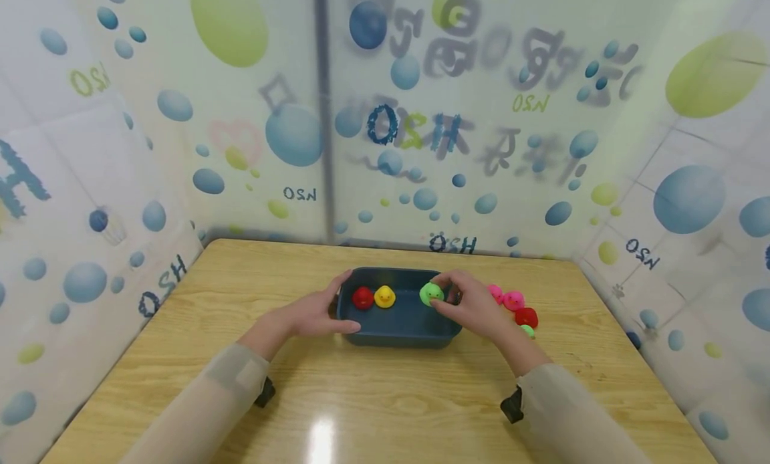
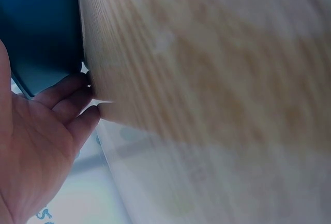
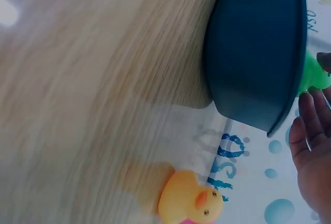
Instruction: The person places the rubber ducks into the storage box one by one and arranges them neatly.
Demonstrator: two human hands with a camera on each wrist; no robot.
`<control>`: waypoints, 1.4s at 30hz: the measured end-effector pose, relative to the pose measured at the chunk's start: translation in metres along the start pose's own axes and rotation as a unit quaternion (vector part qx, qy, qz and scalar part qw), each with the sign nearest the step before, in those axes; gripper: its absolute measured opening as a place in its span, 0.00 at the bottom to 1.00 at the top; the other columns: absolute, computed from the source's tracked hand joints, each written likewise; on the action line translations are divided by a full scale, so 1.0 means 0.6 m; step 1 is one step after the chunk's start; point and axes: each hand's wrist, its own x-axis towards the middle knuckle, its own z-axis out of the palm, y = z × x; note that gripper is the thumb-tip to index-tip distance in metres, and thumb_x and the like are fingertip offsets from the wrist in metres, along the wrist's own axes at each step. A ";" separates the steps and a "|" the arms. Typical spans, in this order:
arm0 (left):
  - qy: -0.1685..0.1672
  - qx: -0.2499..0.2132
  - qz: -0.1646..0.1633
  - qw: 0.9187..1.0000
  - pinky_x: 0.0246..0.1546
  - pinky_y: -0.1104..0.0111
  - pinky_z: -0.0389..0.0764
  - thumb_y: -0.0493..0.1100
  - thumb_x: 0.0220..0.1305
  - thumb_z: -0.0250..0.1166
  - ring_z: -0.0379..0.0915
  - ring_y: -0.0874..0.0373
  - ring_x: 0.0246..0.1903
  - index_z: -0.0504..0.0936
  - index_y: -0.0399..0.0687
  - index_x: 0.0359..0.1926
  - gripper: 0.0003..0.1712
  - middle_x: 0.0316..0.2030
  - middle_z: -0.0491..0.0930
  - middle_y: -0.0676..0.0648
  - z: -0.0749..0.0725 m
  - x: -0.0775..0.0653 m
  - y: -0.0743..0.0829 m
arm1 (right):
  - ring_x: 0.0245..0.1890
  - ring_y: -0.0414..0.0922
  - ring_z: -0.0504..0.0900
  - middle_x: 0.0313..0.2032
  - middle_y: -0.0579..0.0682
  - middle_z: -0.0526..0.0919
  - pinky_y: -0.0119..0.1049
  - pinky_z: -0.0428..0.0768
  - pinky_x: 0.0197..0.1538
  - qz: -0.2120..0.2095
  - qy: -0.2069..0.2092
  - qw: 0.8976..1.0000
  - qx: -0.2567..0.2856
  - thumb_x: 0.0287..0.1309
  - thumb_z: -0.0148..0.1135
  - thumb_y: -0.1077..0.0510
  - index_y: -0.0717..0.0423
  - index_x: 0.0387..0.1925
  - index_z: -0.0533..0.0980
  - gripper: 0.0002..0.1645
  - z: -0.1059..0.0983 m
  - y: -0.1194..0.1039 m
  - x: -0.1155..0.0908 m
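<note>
A dark blue plastic bin (image 1: 397, 340) sits on the wooden table, and my left hand (image 1: 313, 315) holds it by its left end, thumb along the front rim and fingers at the back corner. Inside, toward the left, are a red rubber duck (image 1: 363, 298) and a yellow rubber duck (image 1: 385, 297). Over the right part of the bin, my right hand (image 1: 472, 303) pinches a green rubber duck (image 1: 432, 294) between thumb and fingers. In the right wrist view the green duck (image 3: 312, 74) is partly hidden behind the bin's rim.
Right of the bin on the table (image 1: 385, 397) lie pink ducks (image 1: 514, 300), a red duck (image 1: 526, 317) and a small green one (image 1: 527, 331). Another yellow duck (image 3: 189, 198) shows in the right wrist view. Patterned curtains (image 1: 385, 183) hang around the table.
</note>
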 end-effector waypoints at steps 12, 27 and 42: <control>0.001 -0.001 0.005 1.000 0.80 0.35 0.66 0.74 0.66 0.72 0.67 0.33 0.77 0.34 0.69 0.90 0.69 0.84 0.61 0.33 0.001 0.002 -0.003 | 0.42 0.43 0.81 0.52 0.52 0.86 0.38 0.84 0.49 -0.016 -0.025 1.000 -0.004 0.71 0.75 0.54 0.55 0.60 0.83 0.20 0.040 0.018 0.059; 0.001 0.000 0.008 1.000 0.79 0.36 0.67 0.73 0.67 0.72 0.68 0.33 0.77 0.33 0.69 0.90 0.70 0.83 0.63 0.31 0.001 0.003 -0.002 | 0.41 0.44 0.80 0.53 0.49 0.87 0.37 0.83 0.44 0.045 -0.033 0.998 -0.019 0.69 0.77 0.47 0.48 0.59 0.85 0.21 0.066 0.027 0.079; 0.005 -0.006 0.016 1.000 0.78 0.38 0.70 0.74 0.67 0.72 0.72 0.37 0.74 0.34 0.67 0.90 0.70 0.80 0.68 0.32 0.007 0.006 -0.010 | 0.47 0.44 0.85 0.50 0.42 0.89 0.49 0.86 0.61 0.058 -0.080 0.977 -0.189 0.68 0.77 0.42 0.40 0.58 0.83 0.21 0.082 0.022 0.087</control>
